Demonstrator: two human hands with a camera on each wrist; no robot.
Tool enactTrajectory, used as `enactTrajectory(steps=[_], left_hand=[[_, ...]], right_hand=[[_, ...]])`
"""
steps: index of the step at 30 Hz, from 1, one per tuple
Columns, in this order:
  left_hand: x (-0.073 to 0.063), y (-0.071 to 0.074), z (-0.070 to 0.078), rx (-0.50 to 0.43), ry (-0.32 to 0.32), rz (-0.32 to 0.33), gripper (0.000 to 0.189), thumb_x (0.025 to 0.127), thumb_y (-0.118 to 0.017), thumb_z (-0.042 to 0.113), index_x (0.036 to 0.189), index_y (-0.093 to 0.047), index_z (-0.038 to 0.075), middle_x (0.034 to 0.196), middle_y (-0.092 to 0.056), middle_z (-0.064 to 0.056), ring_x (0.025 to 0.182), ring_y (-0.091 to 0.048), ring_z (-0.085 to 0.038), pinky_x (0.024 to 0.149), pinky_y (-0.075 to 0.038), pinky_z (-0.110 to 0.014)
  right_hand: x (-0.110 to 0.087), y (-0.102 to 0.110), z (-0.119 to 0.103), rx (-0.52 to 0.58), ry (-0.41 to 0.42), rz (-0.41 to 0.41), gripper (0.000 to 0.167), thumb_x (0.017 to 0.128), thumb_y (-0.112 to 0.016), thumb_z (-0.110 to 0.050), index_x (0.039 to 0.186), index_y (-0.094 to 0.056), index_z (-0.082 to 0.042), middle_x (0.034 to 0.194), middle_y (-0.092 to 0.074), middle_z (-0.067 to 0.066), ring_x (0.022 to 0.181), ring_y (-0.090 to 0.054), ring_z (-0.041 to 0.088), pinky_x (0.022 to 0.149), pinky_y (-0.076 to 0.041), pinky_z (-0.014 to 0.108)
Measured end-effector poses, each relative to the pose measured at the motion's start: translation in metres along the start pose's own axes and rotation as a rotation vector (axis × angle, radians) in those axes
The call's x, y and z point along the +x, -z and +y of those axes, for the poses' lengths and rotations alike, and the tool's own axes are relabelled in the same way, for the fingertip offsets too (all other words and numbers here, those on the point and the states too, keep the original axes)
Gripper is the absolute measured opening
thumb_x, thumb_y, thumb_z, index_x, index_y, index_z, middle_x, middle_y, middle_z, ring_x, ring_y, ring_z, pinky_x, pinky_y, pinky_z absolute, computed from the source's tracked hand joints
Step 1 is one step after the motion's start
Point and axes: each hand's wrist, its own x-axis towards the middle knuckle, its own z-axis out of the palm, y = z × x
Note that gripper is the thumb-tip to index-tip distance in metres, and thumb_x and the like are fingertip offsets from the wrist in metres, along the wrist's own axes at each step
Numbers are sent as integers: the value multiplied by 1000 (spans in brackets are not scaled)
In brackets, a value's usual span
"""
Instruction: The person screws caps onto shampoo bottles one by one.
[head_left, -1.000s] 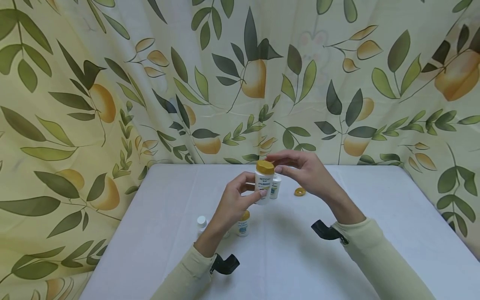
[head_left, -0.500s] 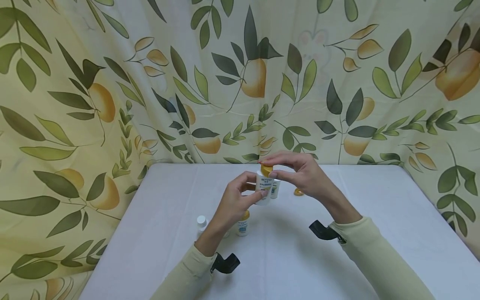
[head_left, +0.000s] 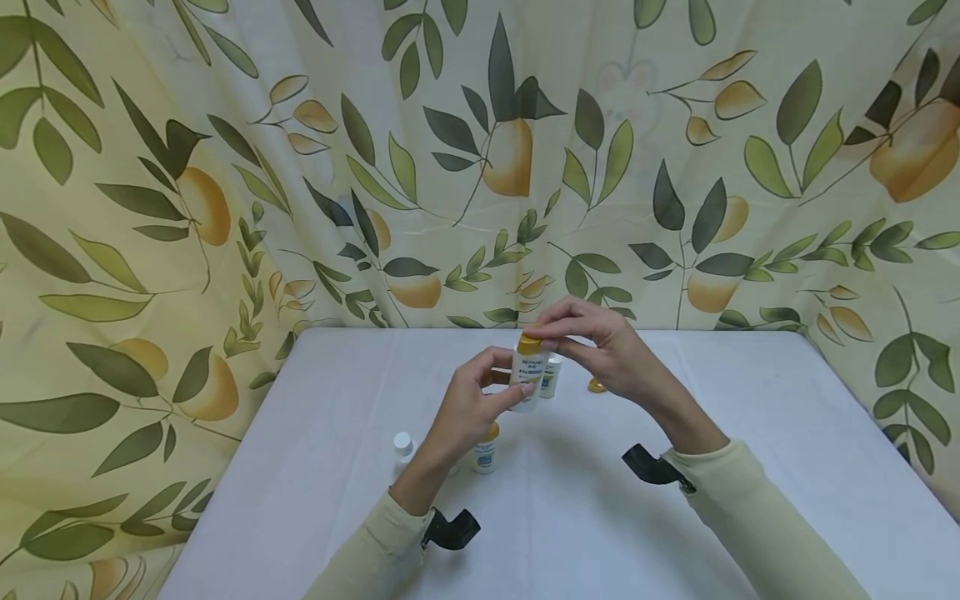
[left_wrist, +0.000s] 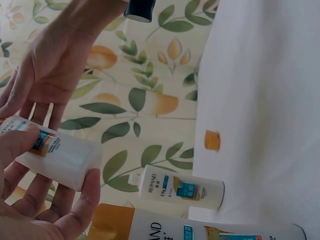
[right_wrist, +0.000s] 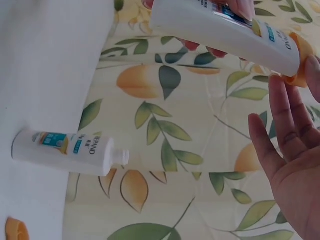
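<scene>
My left hand (head_left: 468, 404) grips a white lotion bottle (head_left: 528, 367) with a printed label, raised above the table. The fingers and thumb of my right hand (head_left: 603, 346) pinch the bottle's yellow cap (right_wrist: 301, 59) at the top. In the right wrist view the cap sits on the bottle's end; whether it is tight I cannot tell. Just behind stands a similar bottle (right_wrist: 70, 151) without a cap, its narrow white neck bare. A loose yellow cap (head_left: 596, 386) lies on the table below my right hand.
Near my left forearm stand a yellow-capped bottle (head_left: 486, 454) and a white-topped bottle (head_left: 403, 444), partly hidden by the arm. Something white between them is mostly covered. A white-covered table (head_left: 570, 533) reaches back to a leaf-and-fruit patterned curtain (head_left: 465, 242).
My right hand has come from beside the bottle onto its yellow cap, and its fingers have since shifted their hold there. My left hand and the bottle stay nearly still.
</scene>
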Motion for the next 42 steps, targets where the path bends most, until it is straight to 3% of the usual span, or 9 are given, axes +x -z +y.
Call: enactTrajectory(steps=[15,26,34,42], left_hand=[[-2,2,-2,16,32,11,35,93,-76,18,126,-65,17,128,-63,3,113,-62,-22,87,-61,-36],[-3,-2,-3,16,16,-4,34,93,-76,18,126,-65,18,129,-64,3,113,-62,-22,90,-60,-37],[-1,-4,-4,20,-3,-1,33,93,-76,17,124,-66,17,126,-65,3,111,-63,-21,88,-59,-36],[-2,-2,0,37,6,-1,35,93,-76,17,126,-65,16,128,-64,3,111,-63,-21,87,-60,-34]], right_hand=[[-4,3,-4,-101,-47,-17,32,91,-72,1,121,-75,-11,110,-66,-1,106,-59,15,90,-52,24],[-4,-3,-3,-109,-80,50,30,87,-79,-3,115,-76,-14,119,-66,-2,114,-56,14,96,-50,27],[-3,-7,-5,-117,-100,70,32,83,-84,-10,113,-76,-18,111,-68,-7,107,-62,12,98,-53,26],[-4,-5,-6,-128,-119,57,34,83,-85,-12,115,-77,-19,109,-68,-8,106,-59,13,91,-51,28]])
